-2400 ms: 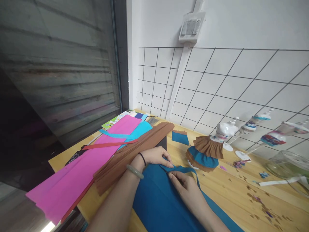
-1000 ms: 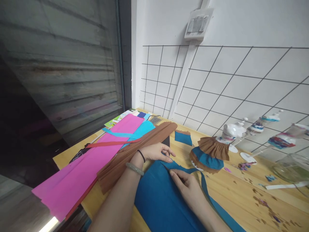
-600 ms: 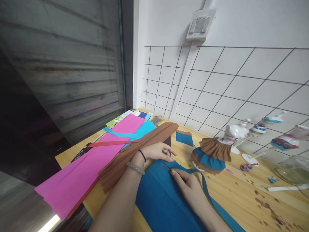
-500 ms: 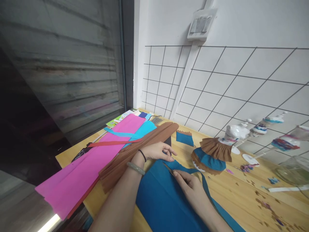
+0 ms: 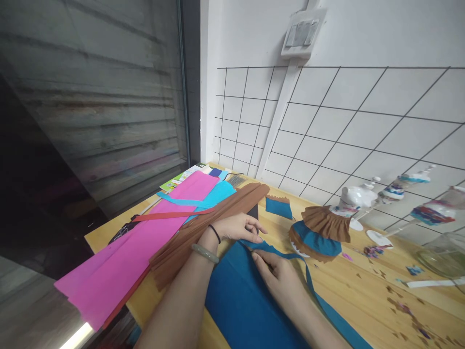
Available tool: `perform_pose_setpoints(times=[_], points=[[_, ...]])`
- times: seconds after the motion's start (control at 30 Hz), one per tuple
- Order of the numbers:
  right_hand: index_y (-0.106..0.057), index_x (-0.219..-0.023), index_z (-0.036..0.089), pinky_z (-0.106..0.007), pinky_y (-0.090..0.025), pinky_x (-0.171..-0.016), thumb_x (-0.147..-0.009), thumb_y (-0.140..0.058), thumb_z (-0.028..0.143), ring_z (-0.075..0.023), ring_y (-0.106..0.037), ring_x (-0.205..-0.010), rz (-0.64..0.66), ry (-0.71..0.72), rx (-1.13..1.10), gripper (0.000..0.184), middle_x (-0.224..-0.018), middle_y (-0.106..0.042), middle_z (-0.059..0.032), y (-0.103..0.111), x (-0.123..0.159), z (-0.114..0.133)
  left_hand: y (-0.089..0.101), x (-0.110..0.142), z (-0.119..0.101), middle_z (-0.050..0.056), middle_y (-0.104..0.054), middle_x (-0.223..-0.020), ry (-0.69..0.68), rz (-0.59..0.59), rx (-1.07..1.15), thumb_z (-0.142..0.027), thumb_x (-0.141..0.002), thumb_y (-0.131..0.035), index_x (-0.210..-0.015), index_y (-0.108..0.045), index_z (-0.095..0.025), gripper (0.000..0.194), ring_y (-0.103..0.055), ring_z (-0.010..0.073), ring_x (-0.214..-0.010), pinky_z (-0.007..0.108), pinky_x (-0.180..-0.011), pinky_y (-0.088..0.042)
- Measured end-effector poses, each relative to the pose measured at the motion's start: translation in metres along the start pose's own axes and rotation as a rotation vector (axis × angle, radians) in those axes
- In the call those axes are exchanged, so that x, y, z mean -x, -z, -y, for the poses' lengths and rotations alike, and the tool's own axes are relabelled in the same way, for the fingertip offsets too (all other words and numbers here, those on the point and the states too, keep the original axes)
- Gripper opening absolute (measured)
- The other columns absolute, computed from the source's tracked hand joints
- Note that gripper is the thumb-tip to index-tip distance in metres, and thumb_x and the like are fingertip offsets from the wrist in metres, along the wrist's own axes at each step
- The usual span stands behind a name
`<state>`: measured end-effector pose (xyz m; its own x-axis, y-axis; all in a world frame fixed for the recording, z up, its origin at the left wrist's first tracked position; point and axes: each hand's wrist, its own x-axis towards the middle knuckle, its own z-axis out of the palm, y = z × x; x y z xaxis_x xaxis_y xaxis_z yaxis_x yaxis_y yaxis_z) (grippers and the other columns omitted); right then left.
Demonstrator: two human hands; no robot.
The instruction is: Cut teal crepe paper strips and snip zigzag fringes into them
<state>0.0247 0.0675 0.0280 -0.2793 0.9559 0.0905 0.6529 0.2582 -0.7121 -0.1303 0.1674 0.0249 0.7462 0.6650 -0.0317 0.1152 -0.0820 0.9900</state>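
My sheet [image 5: 240, 295] is plain deep blue, long axis running from me wallward; right hand [image 5: 254, 254] pinches a dark tool [image 5: 249, 249], left hand's [image 5: 239, 228] fingers apart.

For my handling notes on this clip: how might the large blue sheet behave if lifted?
The blue sheet is probably floppy, as the narrow strip along its right side bends and curves. It is likely light for its size, since its edges look thin.

One head-worn view only: I look forward and down over the hands [image 5: 281, 272], close in, tabletop [image 5: 356, 310] beneath, white wall [image 5: 370, 29] beyond, dark pane [image 5: 109, 116] leftward.
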Motion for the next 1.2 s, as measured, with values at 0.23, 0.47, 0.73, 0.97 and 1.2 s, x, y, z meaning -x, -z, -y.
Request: perform_pose_setpoints(times=[0.23,0.47,0.73,0.97,1.2], points=[[-0.066,-0.08,0.021,-0.028,-0.041,-0.058,-0.087,-0.037,0.036,-0.0211,-0.059,-0.066,0.015,0.036,0.058,0.034,-0.071,-0.067,-0.0032,0.0021,-0.0017,0.0073,-0.0002,-0.0009,-0.0009,-0.003,-0.057,-0.065,0.008,0.019,0.008,-0.035,-0.062,-0.071,-0.102,-0.062,-0.015,0.046,-0.05,0.0081,-0.06,0.022,-0.061,-0.038],[-0.067,-0.083,0.021,-0.028,-0.043,-0.06,-0.087,-0.037,0.035,-0.0208,-0.06,-0.067,0.004,0.034,0.04,0.033,-0.071,-0.068,-0.0028,-0.0005,-0.0018,0.0036,-0.0004,-0.0002,-0.0016,-0.003,-0.057,-0.065,-0.006,0.015,0.005,-0.033,-0.063,-0.071,-0.102,-0.062,-0.015,0.044,-0.05,0.0081,-0.062,0.022,-0.063,-0.038],[-0.068,-0.096,0.022,-0.03,-0.046,-0.066,-0.087,-0.038,0.038,-0.0227,-0.063,-0.077,-0.036,0.013,-0.017,0.035,-0.088,-0.072,-0.0034,-0.0045,0.0012,0.002,-0.001,0.0002,-0.0029,-0.002,-0.058,-0.067,0.003,0.008,0.005,-0.032,-0.063,-0.071,-0.102,-0.062,-0.015,0.044,-0.052,0.0084,-0.063,0.022,-0.064,-0.039],[-0.069,-0.095,0.021,-0.029,-0.047,-0.062,-0.087,-0.038,0.038,-0.0232,-0.064,-0.074,-0.059,0.011,-0.016,0.036,-0.083,-0.072,-0.0035,-0.0058,0.0016,0.0024,-0.0009,0.0001,-0.0021,-0.002,-0.058,-0.067,-0.006,0.003,-0.005,-0.032,-0.064,-0.07,-0.103,-0.062,-0.015,0.043,-0.051,0.0089,-0.063,0.022,-0.063,-0.039],[-0.069,-0.088,0.019,-0.03,-0.048,-0.064,-0.087,-0.037,0.038,-0.0235,-0.064,-0.074,-0.062,0.013,0.019,0.037,-0.081,-0.072,-0.0055,-0.0023,0.0073,0.0065,-0.0011,0.0026,-0.0072,-0.003,-0.058,-0.067,0.0,-0.026,-0.04,-0.033,-0.064,-0.071,-0.101,-0.063,-0.016,0.042,-0.053,0.0094,-0.067,0.023,-0.071,-0.04]])
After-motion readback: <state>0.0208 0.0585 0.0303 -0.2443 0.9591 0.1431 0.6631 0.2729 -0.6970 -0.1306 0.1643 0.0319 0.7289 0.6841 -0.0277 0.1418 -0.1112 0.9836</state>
